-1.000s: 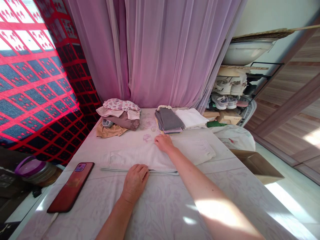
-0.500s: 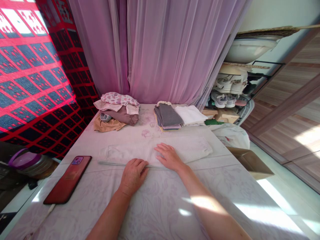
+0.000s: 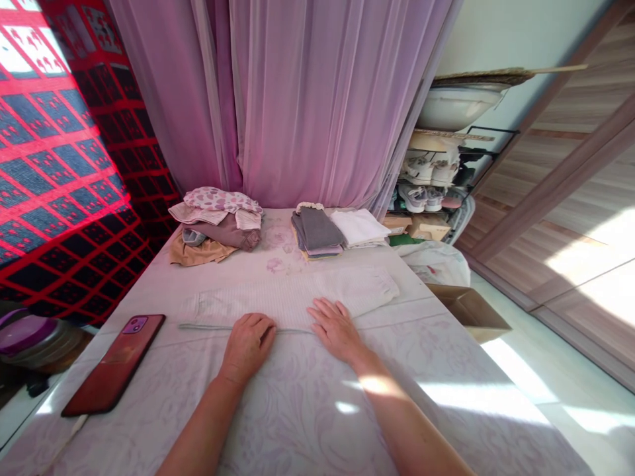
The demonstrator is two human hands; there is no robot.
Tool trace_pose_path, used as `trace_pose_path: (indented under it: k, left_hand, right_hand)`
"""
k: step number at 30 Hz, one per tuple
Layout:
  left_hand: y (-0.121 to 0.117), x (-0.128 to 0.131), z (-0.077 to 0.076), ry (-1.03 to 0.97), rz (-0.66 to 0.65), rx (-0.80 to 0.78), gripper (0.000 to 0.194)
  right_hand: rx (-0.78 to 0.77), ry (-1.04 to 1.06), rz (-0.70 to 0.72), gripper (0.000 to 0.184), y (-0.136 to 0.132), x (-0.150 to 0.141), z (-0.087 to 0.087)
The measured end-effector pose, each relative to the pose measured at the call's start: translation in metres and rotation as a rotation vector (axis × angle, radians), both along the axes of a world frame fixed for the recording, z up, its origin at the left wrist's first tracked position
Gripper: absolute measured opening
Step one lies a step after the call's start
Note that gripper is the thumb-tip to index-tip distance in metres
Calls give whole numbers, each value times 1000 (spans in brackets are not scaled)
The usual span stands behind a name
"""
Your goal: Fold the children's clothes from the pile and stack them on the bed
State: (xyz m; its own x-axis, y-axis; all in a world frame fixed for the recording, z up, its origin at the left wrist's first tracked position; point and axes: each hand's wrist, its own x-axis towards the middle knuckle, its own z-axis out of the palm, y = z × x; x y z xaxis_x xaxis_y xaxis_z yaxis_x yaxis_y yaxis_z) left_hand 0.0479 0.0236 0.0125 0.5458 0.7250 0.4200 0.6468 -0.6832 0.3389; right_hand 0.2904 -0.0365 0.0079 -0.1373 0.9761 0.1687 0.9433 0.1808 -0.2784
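Note:
A pale striped white garment (image 3: 292,297) lies flat across the table, its near edge a thin grey hem. My left hand (image 3: 247,342) rests on that near edge with fingers curled down on the cloth. My right hand (image 3: 337,327) lies flat beside it, fingers stretched out on the fabric's near edge. Both hands press the garment and hold nothing lifted.
A red phone (image 3: 115,361) lies at the left. A heap of unfolded clothes (image 3: 214,223) sits at the far left, folded grey (image 3: 316,231) and white (image 3: 359,227) stacks at the far middle. A cardboard box (image 3: 466,309) and shoe rack (image 3: 436,185) stand right of the table.
My right hand slid back from the garment's far edge to its near edge, beside my left hand. The view shifted slightly to the right.

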Motion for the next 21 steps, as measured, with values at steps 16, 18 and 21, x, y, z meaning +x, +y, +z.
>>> trace_pose_path:
  k: [16,18,21]
  left_hand:
    - [-5,26,18,121,18,-59,26]
    - [-8,50,22,141,-74,-60,29]
    - [-13,88,21,195,-250,-74,41]
  right_hand:
    - [-125,252,-992,49,6,174,23]
    - [-157,271,-956,47,11,182,26]
    - [-156,281,-926,44,21,187,29]
